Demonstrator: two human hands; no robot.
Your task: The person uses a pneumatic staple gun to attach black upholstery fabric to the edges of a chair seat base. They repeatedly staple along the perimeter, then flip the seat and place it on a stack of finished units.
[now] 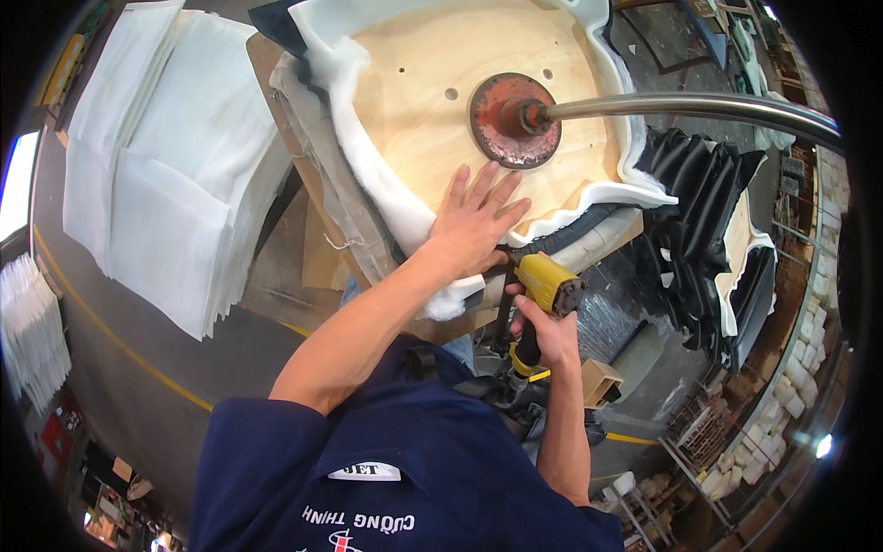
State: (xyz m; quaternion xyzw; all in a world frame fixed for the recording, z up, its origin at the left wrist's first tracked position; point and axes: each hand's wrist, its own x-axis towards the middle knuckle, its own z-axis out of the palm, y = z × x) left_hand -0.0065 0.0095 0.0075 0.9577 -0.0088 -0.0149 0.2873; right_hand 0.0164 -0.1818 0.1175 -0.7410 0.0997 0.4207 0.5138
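Workshop interior, grey concrete floor (138, 368) with a yellow line. One round plywood panel (478, 101) sits on a stand, wrapped at its edge in white padding (368, 166); one rusty red disc (515, 120) is fixed at its centre, joined to one curved metal tube (699, 109). One stack of white sheets (166, 166) lies to the left. Left hand (474, 225) rests flat, fingers spread, on panel and padding. Right hand (543, 333) is closed around one yellow stapler gun (544, 285), just below the panel's near edge.
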